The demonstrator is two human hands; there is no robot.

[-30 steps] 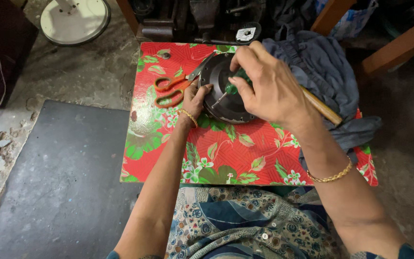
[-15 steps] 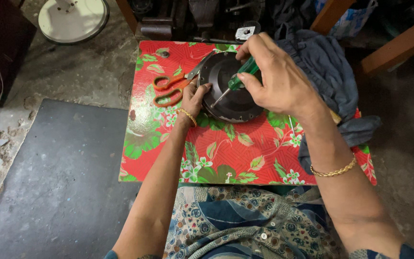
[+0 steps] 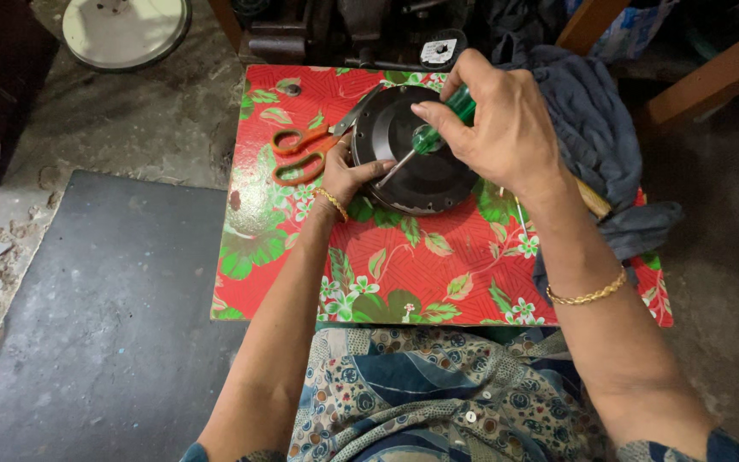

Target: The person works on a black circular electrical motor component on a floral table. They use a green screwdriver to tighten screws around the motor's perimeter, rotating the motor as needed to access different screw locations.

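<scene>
Mid-job, seemingly: the right hand (image 3: 506,128) grips a green-handled screwdriver (image 3: 428,141), tip on the dark round metal disc (image 3: 416,158). The left hand (image 3: 348,175) steadies the disc's left edge; orange scissors (image 3: 301,154) lie left of it.

Crowded far edge, open near side
Orange scissors (image 3: 305,152) flanked the dark round disc (image 3: 416,158) leftward, grey cloth (image 3: 596,137) crowded its right; the floral tabletop (image 3: 438,274) nearer the person lay open.
</scene>
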